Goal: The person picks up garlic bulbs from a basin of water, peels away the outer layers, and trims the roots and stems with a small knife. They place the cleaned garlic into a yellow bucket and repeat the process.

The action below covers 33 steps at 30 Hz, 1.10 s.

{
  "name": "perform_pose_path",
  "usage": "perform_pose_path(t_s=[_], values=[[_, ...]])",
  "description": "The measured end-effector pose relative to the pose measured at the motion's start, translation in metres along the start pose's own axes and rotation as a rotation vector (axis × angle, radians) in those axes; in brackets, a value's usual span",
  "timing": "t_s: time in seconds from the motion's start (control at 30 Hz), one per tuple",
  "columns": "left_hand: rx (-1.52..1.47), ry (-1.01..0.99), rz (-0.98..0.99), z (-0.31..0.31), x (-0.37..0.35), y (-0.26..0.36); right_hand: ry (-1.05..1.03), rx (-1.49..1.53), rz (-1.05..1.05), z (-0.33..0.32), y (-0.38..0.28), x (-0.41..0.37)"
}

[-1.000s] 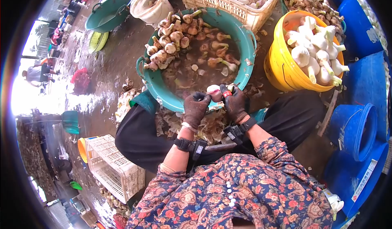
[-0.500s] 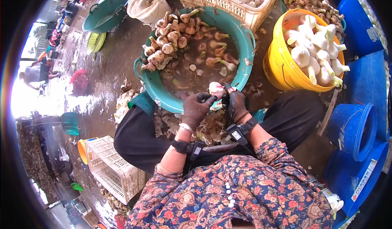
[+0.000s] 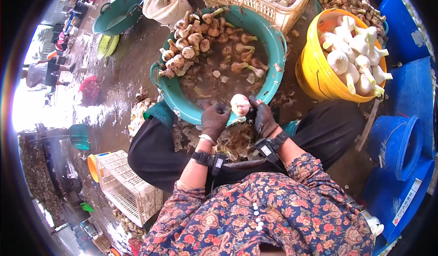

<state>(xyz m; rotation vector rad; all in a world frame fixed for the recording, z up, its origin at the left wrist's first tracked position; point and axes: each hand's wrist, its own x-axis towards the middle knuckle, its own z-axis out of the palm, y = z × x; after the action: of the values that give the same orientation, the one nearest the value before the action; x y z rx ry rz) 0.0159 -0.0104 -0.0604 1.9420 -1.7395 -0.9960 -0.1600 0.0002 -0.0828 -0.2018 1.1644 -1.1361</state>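
Note:
A pale, pink-tinged garlic bulb (image 3: 240, 105) is over the near rim of the green basin (image 3: 161, 92). My right hand (image 3: 264, 118), in a dark glove, grips it from the right with its fingers closed. My left hand (image 3: 215, 120), in a brownish glove, is curled just left of the bulb and apart from it; whether anything small is in its fingers is hidden. Brown, unpeeled garlic (image 3: 193, 40) is heaped at the basin's back left, and more bulbs lie in the murky water.
A yellow bucket (image 3: 312, 73) of white garlic stands at the right, beside a blue bucket (image 3: 388, 139). Garlic fills a crate (image 3: 269, 14) behind the basin. Peelings (image 3: 235, 142) lie between my legs. Another person (image 3: 43, 73) is far left.
My left hand has moved slightly left, away from the bulb. The bulb has shifted and turned, showing its rounder, paler side. The distant person has changed posture.

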Motion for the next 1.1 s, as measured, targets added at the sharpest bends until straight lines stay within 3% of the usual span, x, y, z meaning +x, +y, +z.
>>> perform_pose_path(t_s=[0.03, 0.07, 0.13, 0.2, 0.27, 0.3, 0.33, 0.4, 0.57, 0.77, 0.83, 0.97, 1.03, 1.07, 1.1], values=[[0.269, 0.103, 0.042, -0.006, 0.002, 0.003, -0.064, 0.147, 0.076, -0.001, 0.003, 0.000], [0.268, 0.102, 0.049, -0.011, 0.002, 0.007, -0.124, 0.296, 0.149, -0.003, 0.005, 0.002], [-0.194, -0.072, -0.483, -0.020, -0.002, 0.014, -0.178, 0.371, 0.137, -0.007, 0.008, 0.004], [-0.258, -0.052, -0.445, -0.016, -0.004, 0.011, -0.008, 0.202, 0.241, -0.001, -0.002, -0.001], [-0.371, 0.109, 0.087, -0.013, -0.018, 0.042, 0.010, 0.215, 0.246, 0.002, -0.004, 0.000], [-0.267, 0.165, 0.228, -0.009, -0.025, 0.053, 0.034, 0.209, 0.213, 0.005, -0.006, -0.005], [-0.269, 0.163, 0.227, -0.004, -0.028, 0.057, 0.059, 0.204, 0.179, 0.007, -0.008, -0.008], [-0.056, 0.197, 0.412, 0.001, -0.031, 0.061, 0.076, 0.192, 0.203, 0.002, -0.010, -0.008], [-0.088, 0.114, 0.386, -0.002, -0.026, 0.050, 0.094, 0.125, 0.177, -0.005, -0.003, -0.002], [-0.143, 0.048, 0.321, -0.006, -0.017, 0.047, 0.134, 0.060, 0.136, -0.001, -0.005, -0.007], [-0.208, -0.026, 0.093, -0.006, -0.015, 0.048, 0.087, 0.037, 0.164, -0.002, -0.006, -0.009], [-0.391, -0.072, -0.015, 0.002, -0.008, 0.029, 0.029, 0.118, 0.206, -0.013, 0.002, -0.005], [-0.311, -0.080, -0.214, 0.007, 0.002, 0.013, -0.246, -0.754, -0.614, -0.023, 0.009, -0.003], [-0.315, -0.073, -0.209, 0.011, 0.011, -0.004, -0.245, -0.834, -0.755, -0.020, 0.001, -0.007], [-0.164, 0.021, -0.207, 0.015, 0.024, -0.027, -0.140, -0.460, -0.322, -0.014, -0.003, -0.010]])
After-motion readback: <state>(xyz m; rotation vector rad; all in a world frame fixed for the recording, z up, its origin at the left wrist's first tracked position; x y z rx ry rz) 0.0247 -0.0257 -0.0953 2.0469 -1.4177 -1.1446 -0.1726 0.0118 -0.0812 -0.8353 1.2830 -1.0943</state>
